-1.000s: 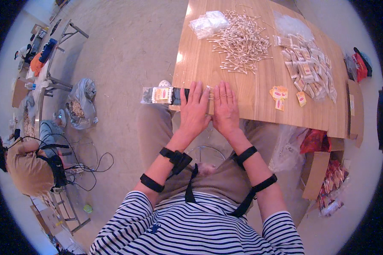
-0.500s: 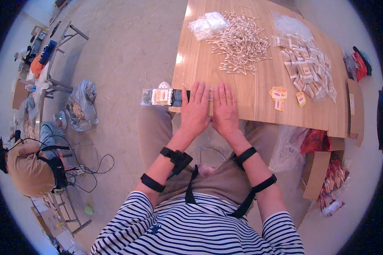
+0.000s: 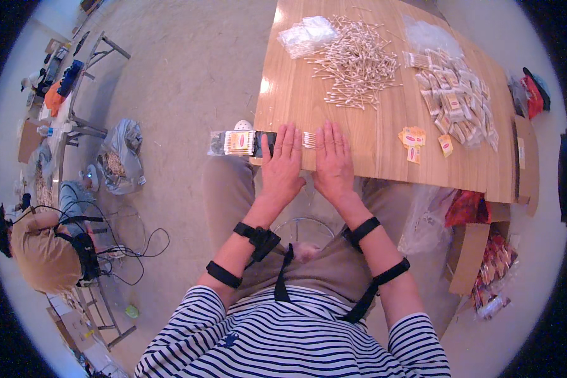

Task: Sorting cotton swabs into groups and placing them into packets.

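Note:
My left hand (image 3: 282, 162) lies flat near the table's front edge, fingers stretched out, over the end of a black strip (image 3: 258, 144). Beyond that strip, at the table's left corner, sits a clear bag of cotton swabs with a yellow-and-white card (image 3: 239, 142). My right hand (image 3: 334, 160) rests flat too, its fingers straight and side by side. In the gap between both hands shows a small row of cotton swabs (image 3: 309, 140), touching or partly under the right hand's inner edge; I cannot tell which. Neither hand grips anything.
A heap of loose cotton swabs (image 3: 359, 63) lies farther back, beside clear plastic bags (image 3: 309, 36). Filled swab packets (image 3: 453, 101) pile up at the right, with yellow cards (image 3: 412, 138) nearer. Cardboard boxes (image 3: 469, 258) stand below right. A person (image 3: 47, 252) sits far left.
My left hand has shifted slightly left, away from the right hand. The gap between them is wider and more of the swab row shows. My right hand stays in place.

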Demonstrator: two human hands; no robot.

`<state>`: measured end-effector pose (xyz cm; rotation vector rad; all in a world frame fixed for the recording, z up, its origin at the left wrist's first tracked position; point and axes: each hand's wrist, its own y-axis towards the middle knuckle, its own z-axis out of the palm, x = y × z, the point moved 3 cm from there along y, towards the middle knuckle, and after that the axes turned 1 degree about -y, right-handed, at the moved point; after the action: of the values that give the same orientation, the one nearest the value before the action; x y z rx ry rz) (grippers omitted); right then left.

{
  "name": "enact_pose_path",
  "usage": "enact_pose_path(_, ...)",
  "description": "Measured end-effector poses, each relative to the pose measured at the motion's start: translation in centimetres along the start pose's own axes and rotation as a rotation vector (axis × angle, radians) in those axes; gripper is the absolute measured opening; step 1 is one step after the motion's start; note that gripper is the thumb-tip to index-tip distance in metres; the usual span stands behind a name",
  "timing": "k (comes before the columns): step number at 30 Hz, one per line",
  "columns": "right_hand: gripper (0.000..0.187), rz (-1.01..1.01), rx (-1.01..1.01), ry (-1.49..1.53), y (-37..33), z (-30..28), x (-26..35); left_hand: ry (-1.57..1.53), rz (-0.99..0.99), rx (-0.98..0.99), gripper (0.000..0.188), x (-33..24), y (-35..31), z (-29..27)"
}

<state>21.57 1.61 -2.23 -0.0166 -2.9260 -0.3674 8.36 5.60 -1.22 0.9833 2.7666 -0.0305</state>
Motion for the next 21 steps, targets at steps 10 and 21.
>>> enact_pose_path(10, 0.080, -0.031, 0.034, 0.045, 0.1, -0.4, 0.2, 0.030, 0.026, -0.045, 0.122, -0.4, -0.1, 0.9)
enact_pose_path(21, 0.079, -0.044, -0.004, 0.034, 0.1, -0.2, 0.1, 0.012, 0.049, -0.012, 0.125, 0.3, 0.9, 0.3)
